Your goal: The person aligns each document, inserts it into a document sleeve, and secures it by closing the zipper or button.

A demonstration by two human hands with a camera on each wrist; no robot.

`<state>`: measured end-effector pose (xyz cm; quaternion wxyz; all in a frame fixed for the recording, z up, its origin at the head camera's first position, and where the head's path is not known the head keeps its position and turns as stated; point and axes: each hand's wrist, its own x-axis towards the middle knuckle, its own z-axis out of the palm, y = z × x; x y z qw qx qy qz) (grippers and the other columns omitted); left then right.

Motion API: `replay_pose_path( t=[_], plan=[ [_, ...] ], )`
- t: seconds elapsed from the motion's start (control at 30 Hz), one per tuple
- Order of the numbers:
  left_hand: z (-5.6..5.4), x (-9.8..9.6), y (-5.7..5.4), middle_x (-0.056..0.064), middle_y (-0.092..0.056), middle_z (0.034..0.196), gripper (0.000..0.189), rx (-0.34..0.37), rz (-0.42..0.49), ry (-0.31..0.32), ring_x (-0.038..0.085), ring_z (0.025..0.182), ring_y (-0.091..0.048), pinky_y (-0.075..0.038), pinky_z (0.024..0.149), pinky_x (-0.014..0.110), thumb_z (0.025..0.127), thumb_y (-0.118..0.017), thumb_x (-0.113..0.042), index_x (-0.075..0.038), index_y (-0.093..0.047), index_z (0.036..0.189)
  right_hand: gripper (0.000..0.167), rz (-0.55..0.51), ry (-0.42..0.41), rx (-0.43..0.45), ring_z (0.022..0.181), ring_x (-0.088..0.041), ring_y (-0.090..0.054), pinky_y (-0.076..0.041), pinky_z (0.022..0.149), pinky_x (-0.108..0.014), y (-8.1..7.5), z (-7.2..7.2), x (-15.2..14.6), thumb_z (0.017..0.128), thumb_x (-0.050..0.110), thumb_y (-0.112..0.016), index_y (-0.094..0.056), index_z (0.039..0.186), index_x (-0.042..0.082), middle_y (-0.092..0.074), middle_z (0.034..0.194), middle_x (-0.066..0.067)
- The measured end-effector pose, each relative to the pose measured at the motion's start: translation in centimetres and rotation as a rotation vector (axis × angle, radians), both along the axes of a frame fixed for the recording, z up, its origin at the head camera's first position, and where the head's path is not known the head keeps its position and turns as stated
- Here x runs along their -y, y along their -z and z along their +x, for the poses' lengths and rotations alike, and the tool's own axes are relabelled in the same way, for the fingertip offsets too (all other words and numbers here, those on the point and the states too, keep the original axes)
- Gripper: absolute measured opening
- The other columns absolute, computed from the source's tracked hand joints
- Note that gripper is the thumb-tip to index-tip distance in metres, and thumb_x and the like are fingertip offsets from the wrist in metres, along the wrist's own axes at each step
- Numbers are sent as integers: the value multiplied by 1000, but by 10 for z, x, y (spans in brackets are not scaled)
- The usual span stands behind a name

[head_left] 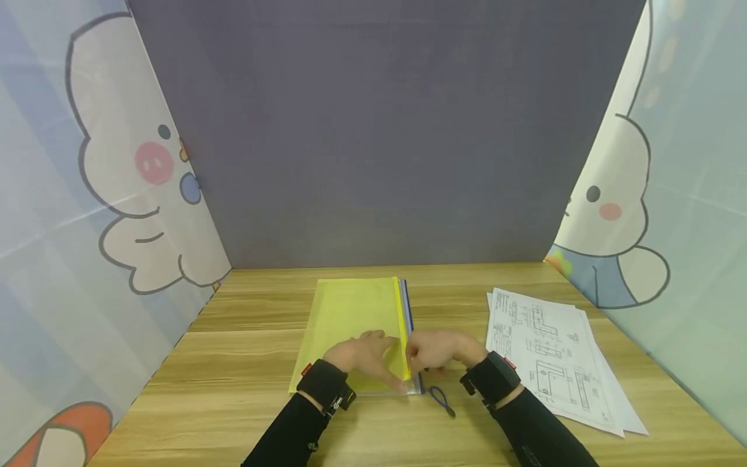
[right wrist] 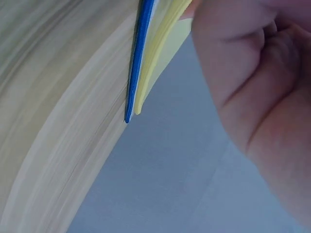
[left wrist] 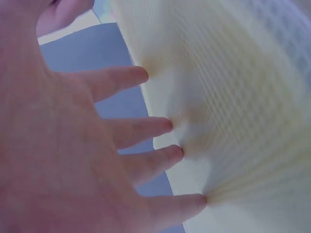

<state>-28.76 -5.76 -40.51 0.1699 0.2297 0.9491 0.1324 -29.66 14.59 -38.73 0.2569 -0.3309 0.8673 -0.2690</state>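
Note:
A yellow mesh pouch (head_left: 357, 303) lies flat on the wooden table, with a bright yellow band down its right side. Beyond that band shows a pale mesh strip with a blue edge (head_left: 410, 311). My left hand (head_left: 364, 357) rests on the pouch's lower part, fingers spread, fingertips pressing into the mesh (left wrist: 233, 121). At the yellow band, my right hand (head_left: 438, 347) has its fingers curled and pinches the pouch's edge; the fingertips are mostly hidden. The right wrist view shows the curled hand (right wrist: 262, 87) beside the yellow band (right wrist: 154, 60). A blue cord loop (head_left: 438, 395) with a dark end lies below it.
Several printed sheets with technical drawings (head_left: 548, 357) lie loosely stacked on the right of the table (head_left: 233, 363). A dark grey panel (head_left: 385, 143) stands behind the table, and cartoon-printed cloths (head_left: 47, 214) hang along both sides.

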Motion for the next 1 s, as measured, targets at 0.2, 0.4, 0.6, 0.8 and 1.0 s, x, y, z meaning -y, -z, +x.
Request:
replay_pose_path(
  t=[0.2, 0.4, 0.6, 0.8, 1.0],
  plan=[
    [-5, -10, 6, -2, -62, 92, 34, -53, 46, 100, 20, 101, -59, -47, 76, 32, 82, -76, -44, -15, -65, 96, 16, -55, 29, -33, 40, -8, -41, -43, 40, -26, -2, -2, 0, 85, 3, -61, -63, 76, -11, -40, 53, 10],
    [1, -15, 6, 3, -64, 113, 32, -59, -5, 66, 26, 126, -53, -51, 87, 40, 84, -73, -43, -13, -64, 92, 18, -80, 54, -7, 42, -7, -38, -41, 41, -23, 0, -4, 0, 84, 5, -61, -63, 78, -11, -43, 55, 8],
    [2, -10, 2, 7, -54, 132, 77, -51, -44, 70, 25, 119, -52, -51, 92, 47, 80, -72, -70, -12, -62, 129, 13, -43, 60, 2, 44, -10, -53, -51, 44, -29, 2, -5, 0, 80, 4, -59, -63, 68, 0, -59, 61, 0],
    [2, -5, -1, 10, -38, 159, 95, -53, -65, 52, 36, 146, -33, -30, 110, 71, 81, -66, -76, -18, -48, 154, 14, -35, 53, 41, 50, -25, -66, -59, 51, -41, 5, -4, 0, 80, 4, -58, -64, 67, 3, -64, 62, -4],
    [3, -1, -2, 11, -36, 161, 86, -56, -43, 17, 40, 148, -28, -30, 112, 68, 82, -70, -72, -26, -50, 152, 14, -4, 45, 42, 45, -15, -55, -50, 43, -27, 7, -4, 0, 77, 0, -59, -60, 64, 3, -56, 59, 3]
  ],
)
